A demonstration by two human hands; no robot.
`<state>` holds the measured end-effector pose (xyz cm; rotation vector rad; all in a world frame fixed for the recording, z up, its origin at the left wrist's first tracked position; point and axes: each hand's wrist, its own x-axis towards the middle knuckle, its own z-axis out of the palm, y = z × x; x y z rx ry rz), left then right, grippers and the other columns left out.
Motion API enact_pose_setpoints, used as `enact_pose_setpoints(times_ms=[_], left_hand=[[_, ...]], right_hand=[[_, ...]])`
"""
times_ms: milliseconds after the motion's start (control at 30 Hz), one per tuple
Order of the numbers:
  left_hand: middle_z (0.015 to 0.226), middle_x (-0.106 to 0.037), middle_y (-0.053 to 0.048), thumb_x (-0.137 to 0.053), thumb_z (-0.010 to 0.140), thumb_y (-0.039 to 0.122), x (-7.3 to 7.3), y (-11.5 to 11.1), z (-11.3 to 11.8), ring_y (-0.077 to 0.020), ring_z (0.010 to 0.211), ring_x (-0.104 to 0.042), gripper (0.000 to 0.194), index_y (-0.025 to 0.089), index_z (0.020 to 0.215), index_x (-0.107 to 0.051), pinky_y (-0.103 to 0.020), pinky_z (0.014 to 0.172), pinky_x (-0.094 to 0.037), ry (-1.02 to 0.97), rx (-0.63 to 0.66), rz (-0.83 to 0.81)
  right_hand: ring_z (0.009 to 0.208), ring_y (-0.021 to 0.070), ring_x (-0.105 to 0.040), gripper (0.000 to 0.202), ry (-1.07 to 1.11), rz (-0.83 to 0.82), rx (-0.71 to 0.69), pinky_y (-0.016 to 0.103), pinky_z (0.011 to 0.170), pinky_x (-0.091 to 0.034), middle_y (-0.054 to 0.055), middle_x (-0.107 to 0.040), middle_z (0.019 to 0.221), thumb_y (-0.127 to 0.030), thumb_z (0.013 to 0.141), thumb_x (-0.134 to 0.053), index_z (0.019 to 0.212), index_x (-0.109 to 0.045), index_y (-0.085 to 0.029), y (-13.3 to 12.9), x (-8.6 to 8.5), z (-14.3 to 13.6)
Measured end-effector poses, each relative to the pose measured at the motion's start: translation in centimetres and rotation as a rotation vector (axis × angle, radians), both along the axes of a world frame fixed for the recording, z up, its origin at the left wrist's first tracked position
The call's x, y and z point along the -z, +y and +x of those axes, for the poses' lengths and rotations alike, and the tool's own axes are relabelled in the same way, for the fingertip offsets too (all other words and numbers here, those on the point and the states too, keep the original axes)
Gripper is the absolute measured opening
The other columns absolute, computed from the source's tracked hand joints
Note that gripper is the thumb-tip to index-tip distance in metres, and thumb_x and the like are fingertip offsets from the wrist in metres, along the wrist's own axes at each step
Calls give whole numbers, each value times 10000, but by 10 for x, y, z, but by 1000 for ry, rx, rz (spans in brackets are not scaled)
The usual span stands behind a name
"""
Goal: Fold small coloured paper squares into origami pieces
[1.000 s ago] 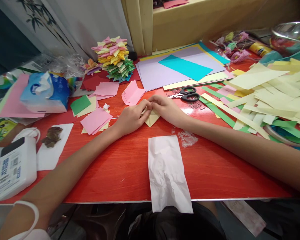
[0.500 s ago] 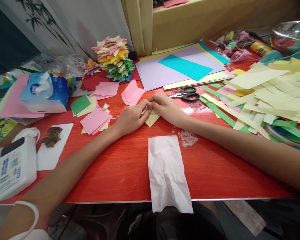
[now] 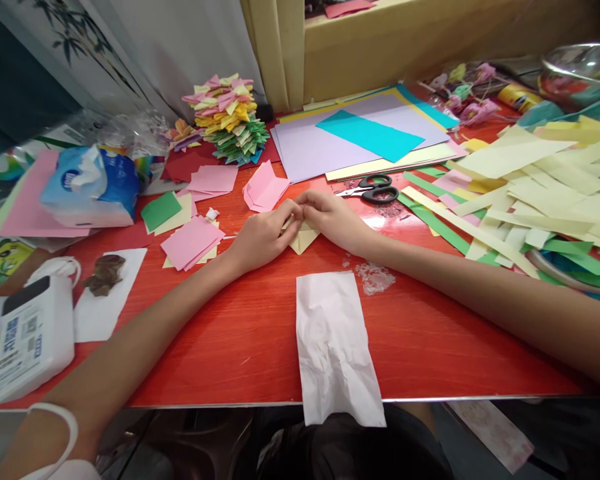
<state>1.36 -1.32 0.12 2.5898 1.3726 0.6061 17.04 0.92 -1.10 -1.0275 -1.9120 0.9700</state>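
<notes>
Both hands meet over a small folded piece of pale yellow paper [image 3: 305,240] on the red table [image 3: 220,347]. My left hand [image 3: 265,238] is closed, its thumb and fingers pinching the paper's far part. Pressed against it, my right hand [image 3: 336,219] is closed on the same paper, fingertips touching the left ones. The paper's far side is hidden under the fingers; a pointed corner shows toward me. Just behind the hands lies a folded pink paper [image 3: 265,186]. Black-handled scissors [image 3: 380,189] rest to the right. Pink paper squares [image 3: 192,241] lie left of my left hand.
A crumpled white paper [image 3: 333,333] overhangs the near table edge. Many pale yellow strips [image 3: 545,193] heap at the right, near a metal bowl [image 3: 580,70]. At the back stand a tower of folded papers [image 3: 230,117] and lilac sheets [image 3: 320,150]. A tissue pack [image 3: 90,190] sits left.
</notes>
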Motion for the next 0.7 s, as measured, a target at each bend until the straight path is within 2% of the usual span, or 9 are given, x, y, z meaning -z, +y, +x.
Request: enact_pose_setpoints(times_ms=[700], left_hand=[[607, -503, 31, -395, 847, 254, 0, 0, 0, -81, 504, -426, 136, 176, 899, -493, -202, 511, -308, -2, -5, -10]], right_hand=[[746, 134, -524, 204, -23, -1, 5, 254, 667, -378, 34, -612, 810, -134, 770, -359, 799, -561, -139, -1, -3, 0]])
